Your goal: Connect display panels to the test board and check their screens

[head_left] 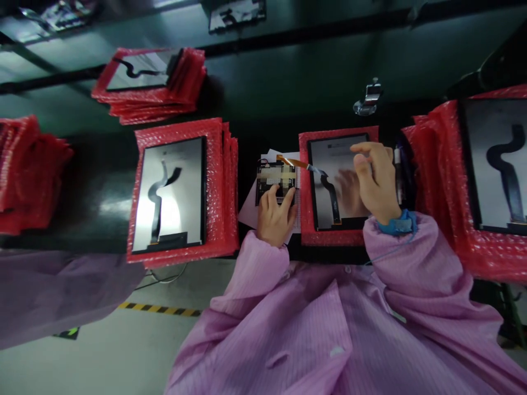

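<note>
My left hand (pixel 275 216) rests with spread fingertips on a small dark circuit board assembly (pixel 275 174) crossed by yellowish tape. An orange ribbon cable (pixel 294 162) runs from this assembly to the black flex cable (pixel 329 195) of a display panel (pixel 323 211). That panel lies back side up on a red bubble-wrap sheet (pixel 329 238). Above its right part hovers my right hand (pixel 377 184), thumb and index finger apart, with nothing visible between them; its other fingers are partly hidden. A reflection of the hand shows in the panel. Around the right wrist is a blue band (pixel 397 224).
Left of the assembly, another panel (pixel 181 186) lies on stacked red bubble wrap (pixel 222 219); a further stack (pixel 152 104) stands behind. At right are a panel (pixel 498 181) on red wrap and a pen (pixel 398 170). A metal clamp (pixel 368 99) stands behind. Someone's sleeve (pixel 66 291) is at left.
</note>
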Tool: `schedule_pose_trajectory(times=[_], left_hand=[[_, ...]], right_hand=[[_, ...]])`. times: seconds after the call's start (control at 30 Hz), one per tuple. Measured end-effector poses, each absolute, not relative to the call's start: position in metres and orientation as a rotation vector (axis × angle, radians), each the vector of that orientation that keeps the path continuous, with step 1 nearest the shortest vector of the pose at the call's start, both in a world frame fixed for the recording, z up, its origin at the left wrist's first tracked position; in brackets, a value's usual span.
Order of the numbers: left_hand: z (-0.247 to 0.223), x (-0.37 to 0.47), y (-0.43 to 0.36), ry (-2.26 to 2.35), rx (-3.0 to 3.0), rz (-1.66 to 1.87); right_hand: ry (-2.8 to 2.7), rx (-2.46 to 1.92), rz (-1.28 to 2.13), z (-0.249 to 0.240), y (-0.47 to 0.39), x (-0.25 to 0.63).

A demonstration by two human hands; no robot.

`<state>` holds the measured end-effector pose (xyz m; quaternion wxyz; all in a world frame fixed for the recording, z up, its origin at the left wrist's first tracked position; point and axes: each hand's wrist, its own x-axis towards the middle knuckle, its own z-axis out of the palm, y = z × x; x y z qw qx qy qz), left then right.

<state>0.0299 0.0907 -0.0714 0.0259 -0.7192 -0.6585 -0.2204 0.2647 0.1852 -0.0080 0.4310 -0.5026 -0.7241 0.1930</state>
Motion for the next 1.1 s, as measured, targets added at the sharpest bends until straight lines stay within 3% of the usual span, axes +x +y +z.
schedule_pose_trajectory(times=[0.2,0.5,0.67,0.77,0.83,0.93,1.03,1.1], left_hand=[[-0.058,0.037,0.084,-1.963,-2.286,-0.76],[-0.062,0.096,0.061,-1.876,-2.559,-0.92],[-0.055,0.088,0.064,-2.074,-2.63,-0.959],[-0.034,0.073,0.073,-2.255,-2.744,-1.067],[-0.016,0.067,0.083,-2.404,-2.658,-1.339],[0.011,0.067,0.1,-2.37,-2.227,-2.274],[0.03,0.071,0.11,-2.278,-1.787,-3.07],[0.035,0.069,0.113,-2.393,-1.565,-3.254]], right_hand=[[-1.811,-1.558,0.371,-0.018,0.127,0.296],[-1.691,-1.793,0.581,-0.038,0.084,0.304],[-1.383,-1.772,0.909,-0.01,0.086,0.31],[-1.398,-1.574,0.931,0.027,0.075,0.299],[-1.511,-1.409,0.897,0.05,0.068,0.282],[-1.716,-1.079,0.941,0.063,0.068,0.249],[-1.627,-0.995,1.043,0.044,0.079,0.22],[-1.548,-1.159,1.023,0.023,0.086,0.204]])
